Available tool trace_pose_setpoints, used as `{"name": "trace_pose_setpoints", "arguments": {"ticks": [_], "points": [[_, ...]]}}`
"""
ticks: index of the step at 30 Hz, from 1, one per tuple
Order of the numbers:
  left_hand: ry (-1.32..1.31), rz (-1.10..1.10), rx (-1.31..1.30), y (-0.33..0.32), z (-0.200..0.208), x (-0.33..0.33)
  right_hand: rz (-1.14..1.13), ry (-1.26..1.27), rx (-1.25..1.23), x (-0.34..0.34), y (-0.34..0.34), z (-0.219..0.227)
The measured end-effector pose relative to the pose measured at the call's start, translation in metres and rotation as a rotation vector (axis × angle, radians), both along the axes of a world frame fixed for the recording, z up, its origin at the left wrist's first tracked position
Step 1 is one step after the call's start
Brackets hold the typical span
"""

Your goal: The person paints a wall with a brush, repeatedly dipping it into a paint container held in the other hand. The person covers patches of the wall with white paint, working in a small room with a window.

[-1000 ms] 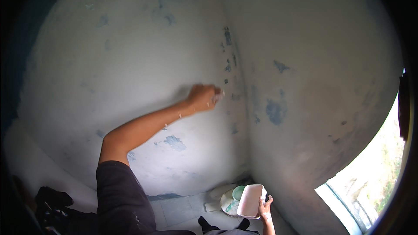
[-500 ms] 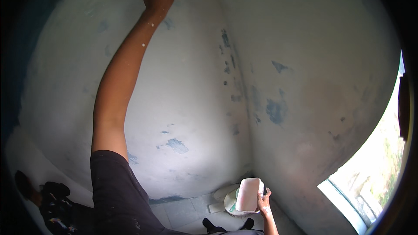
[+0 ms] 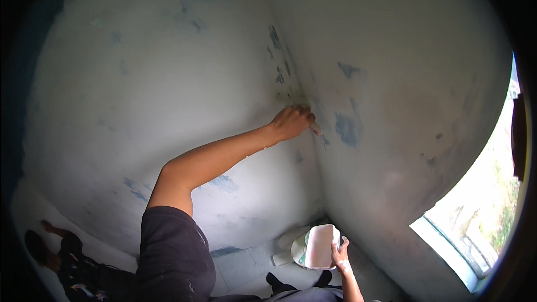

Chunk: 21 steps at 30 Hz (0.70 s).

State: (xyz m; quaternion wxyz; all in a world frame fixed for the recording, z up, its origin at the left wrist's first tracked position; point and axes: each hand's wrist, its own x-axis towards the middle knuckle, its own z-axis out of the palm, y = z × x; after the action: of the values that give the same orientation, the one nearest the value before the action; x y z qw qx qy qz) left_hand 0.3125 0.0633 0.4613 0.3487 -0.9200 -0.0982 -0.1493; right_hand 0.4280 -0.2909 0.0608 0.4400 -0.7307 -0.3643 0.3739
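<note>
Left hand (image 3: 292, 123) swung down; right hand (image 3: 339, 255) grips tray (image 3: 320, 247) from right.

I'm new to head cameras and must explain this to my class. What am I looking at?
There is no machine here: a person works with bare hands. A wide fisheye camera on their head looks down, so straight edges bend near the rim. The left hand reaches to the pale wall near a corner; what it grips is unclear. Bluish-grey patches mark the walls. The right hand holds a whitish rectangular tray by its side. Beyond the tray, a pale round container stands on the tiled floor. At lower left is another person in dark clothes.
</note>
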Motion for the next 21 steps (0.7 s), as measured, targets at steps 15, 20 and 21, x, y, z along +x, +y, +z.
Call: {"name": "trace_pose_setpoints", "arguments": {"ticks": [15,20,21], "points": [[-0.964,-0.036,0.117,0.026,0.313,-0.079,-0.016,-0.027,-0.043,0.001,-0.005,0.031],[-0.929,0.011,0.513,0.002,0.347,-0.086,-0.009,-0.033,-0.046,0.004,0.0,0.035],[-0.88,0.001,0.56,0.007,0.336,-0.086,0.001,-0.025,-0.064,0.001,0.002,0.045]]}}
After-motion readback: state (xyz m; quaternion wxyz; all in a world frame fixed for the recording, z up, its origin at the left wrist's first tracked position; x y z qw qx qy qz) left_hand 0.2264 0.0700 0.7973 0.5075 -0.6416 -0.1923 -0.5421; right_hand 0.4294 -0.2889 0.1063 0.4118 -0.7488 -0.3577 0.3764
